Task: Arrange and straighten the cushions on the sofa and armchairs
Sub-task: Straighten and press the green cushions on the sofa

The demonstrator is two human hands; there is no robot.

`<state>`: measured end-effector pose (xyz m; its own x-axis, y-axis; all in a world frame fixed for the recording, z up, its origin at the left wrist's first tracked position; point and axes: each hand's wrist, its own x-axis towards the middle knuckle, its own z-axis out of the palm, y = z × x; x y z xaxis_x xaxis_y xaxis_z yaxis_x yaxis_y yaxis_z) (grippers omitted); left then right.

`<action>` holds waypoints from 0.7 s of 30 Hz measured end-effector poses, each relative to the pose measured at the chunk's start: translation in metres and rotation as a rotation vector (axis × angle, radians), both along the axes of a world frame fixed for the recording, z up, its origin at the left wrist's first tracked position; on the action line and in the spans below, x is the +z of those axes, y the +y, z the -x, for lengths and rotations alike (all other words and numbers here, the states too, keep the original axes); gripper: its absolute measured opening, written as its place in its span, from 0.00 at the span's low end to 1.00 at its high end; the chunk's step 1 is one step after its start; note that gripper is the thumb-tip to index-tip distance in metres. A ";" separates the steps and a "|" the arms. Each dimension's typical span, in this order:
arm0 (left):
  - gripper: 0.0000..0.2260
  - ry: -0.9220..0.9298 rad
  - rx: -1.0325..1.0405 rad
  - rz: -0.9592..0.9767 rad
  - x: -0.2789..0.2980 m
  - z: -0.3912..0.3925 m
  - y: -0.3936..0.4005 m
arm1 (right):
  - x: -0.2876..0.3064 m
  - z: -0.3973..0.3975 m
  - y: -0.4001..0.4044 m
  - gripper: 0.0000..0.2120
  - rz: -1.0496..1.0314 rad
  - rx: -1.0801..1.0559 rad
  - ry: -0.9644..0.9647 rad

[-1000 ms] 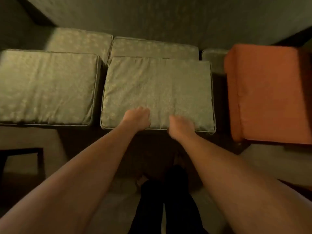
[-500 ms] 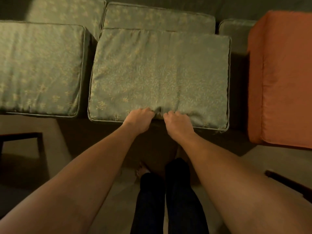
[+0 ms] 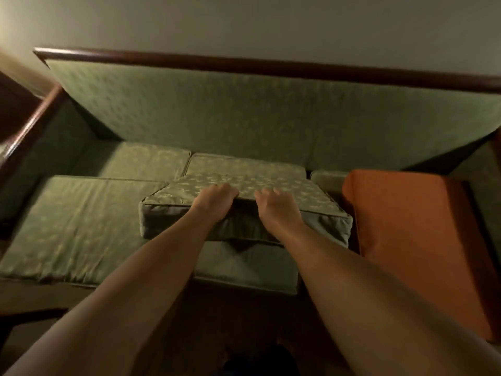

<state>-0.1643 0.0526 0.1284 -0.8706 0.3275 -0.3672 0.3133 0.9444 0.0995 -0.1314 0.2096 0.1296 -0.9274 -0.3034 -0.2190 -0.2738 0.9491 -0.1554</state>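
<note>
Fingers [image 3: 226,189] of our left hand [image 3: 215,203] curl over the front top edge of the green patterned cushion [image 3: 295,189], thumb hidden beneath, so the hand is closed on the cushion's front face. Our right hand [image 3: 279,210] grips the same edge just beside it, its fingers [image 3: 267,193] hooked onto the top panel. Both forearms reach in from the bottom of the view, close together.

We take that held cushion as our landmark. Its front edge is raised off the seat cushion [image 3: 244,267] below it, leaving a dark gap under the front face, while its far end stays low toward the sofa back [image 3: 271,118]. It sits roughly at the middle of the sofa. Left of it lies another large green cushion [image 3: 76,226], flat on the seat, its near corner touching or tucked just under the held cushion; we cannot tell which. Behind it, two more green cushions [image 3: 244,164] lie against the sofa back. Right of it, just beside its edge, an orange cushion [image 3: 406,226] rests with its front tilted toward us. A dark wooden rail [image 3: 271,65] caps the sofa back above all of them.
</note>
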 end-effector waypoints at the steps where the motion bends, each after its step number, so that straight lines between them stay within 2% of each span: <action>1: 0.06 0.019 0.010 -0.001 0.007 0.014 0.001 | 0.009 0.014 0.001 0.12 -0.011 -0.003 0.014; 4: 0.04 0.022 0.030 -0.020 0.012 0.050 0.002 | 0.019 0.048 0.003 0.13 -0.011 -0.002 -0.014; 6: 0.05 0.043 0.012 -0.024 0.013 0.079 0.001 | 0.018 0.072 0.005 0.19 0.000 -0.010 -0.102; 10: 0.07 0.106 -0.005 -0.048 0.015 0.140 0.004 | 0.013 0.121 0.007 0.57 -0.097 -0.038 -0.270; 11: 0.08 0.110 -0.028 -0.067 0.014 0.159 0.006 | 0.013 0.134 0.006 0.63 -0.142 -0.051 -0.286; 13: 0.13 0.058 -0.087 -0.108 0.011 0.192 0.003 | 0.008 0.161 0.003 0.68 -0.237 -0.073 -0.300; 15: 0.20 -0.041 -0.177 -0.110 0.005 0.215 -0.002 | 0.001 0.182 0.000 0.67 -0.284 -0.118 -0.301; 17: 0.33 -0.124 -0.234 -0.066 0.002 0.226 -0.009 | -0.003 0.196 -0.004 0.62 -0.315 -0.146 -0.292; 19: 0.47 -0.198 -0.263 -0.005 0.000 0.234 -0.012 | -0.003 0.208 -0.009 0.49 -0.338 -0.151 -0.285; 21: 0.56 -0.239 -0.320 0.074 -0.002 0.241 -0.010 | -0.006 0.222 -0.010 0.35 -0.333 -0.144 -0.244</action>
<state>-0.4056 0.0428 0.1261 -0.6159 0.5330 -0.5801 0.5690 0.8103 0.1404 -0.3537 0.1994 0.1240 -0.8638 -0.0507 -0.5013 -0.1283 0.9843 0.1215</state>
